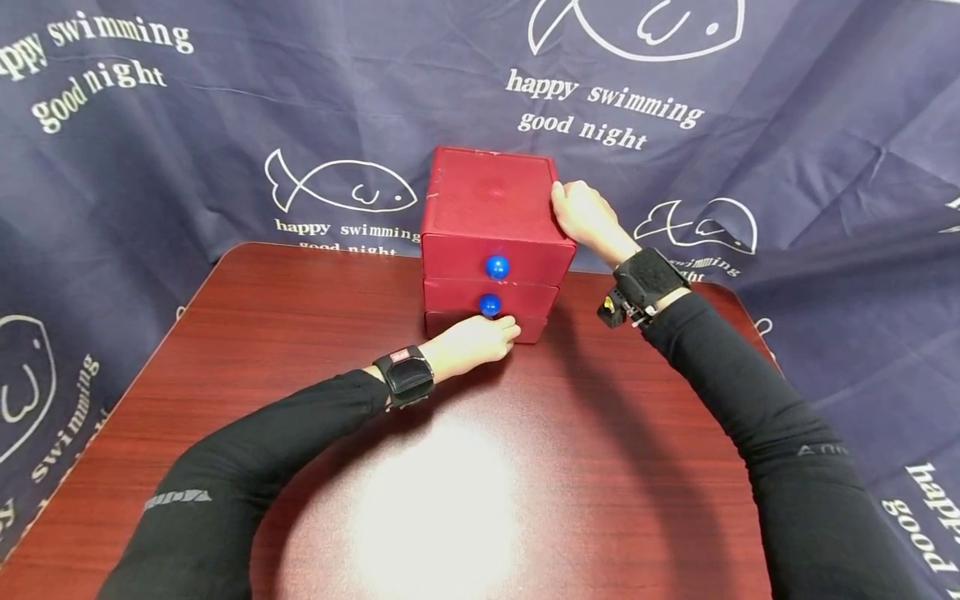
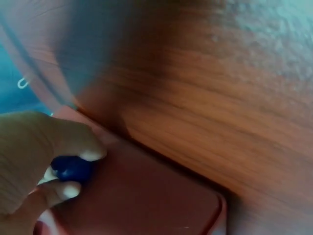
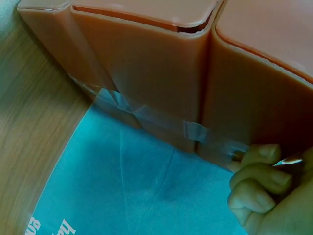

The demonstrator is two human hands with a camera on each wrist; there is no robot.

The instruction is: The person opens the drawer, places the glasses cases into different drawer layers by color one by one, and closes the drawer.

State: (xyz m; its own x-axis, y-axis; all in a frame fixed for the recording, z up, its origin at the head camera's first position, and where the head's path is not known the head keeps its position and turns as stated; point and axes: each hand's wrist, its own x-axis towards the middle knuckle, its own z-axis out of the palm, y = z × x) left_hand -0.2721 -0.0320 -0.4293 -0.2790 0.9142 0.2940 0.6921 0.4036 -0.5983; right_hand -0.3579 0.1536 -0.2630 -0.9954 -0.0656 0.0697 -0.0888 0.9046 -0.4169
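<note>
A red three-drawer box [image 1: 487,200] stands at the far middle of the wooden table [image 1: 570,467]. Blue knobs show on its top drawer [image 1: 497,267] and middle drawer [image 1: 490,304]. My left hand [image 1: 512,330] reaches the bottom drawer and hides its knob in the head view. In the left wrist view the left hand [image 2: 84,171] pinches that blue knob [image 2: 71,169] between thumb and finger. My right hand [image 1: 564,200] holds the box's top right edge. In the right wrist view its fingers [image 3: 259,183] curl against the box's side [image 3: 146,73].
A dark blue cloth [image 1: 187,125] printed with fish and words hangs behind the table and drapes around its sides. Clear tape [image 3: 146,115] runs from the box's side wall onto the blue cloth [image 3: 137,186] beneath it. All three drawers look shut.
</note>
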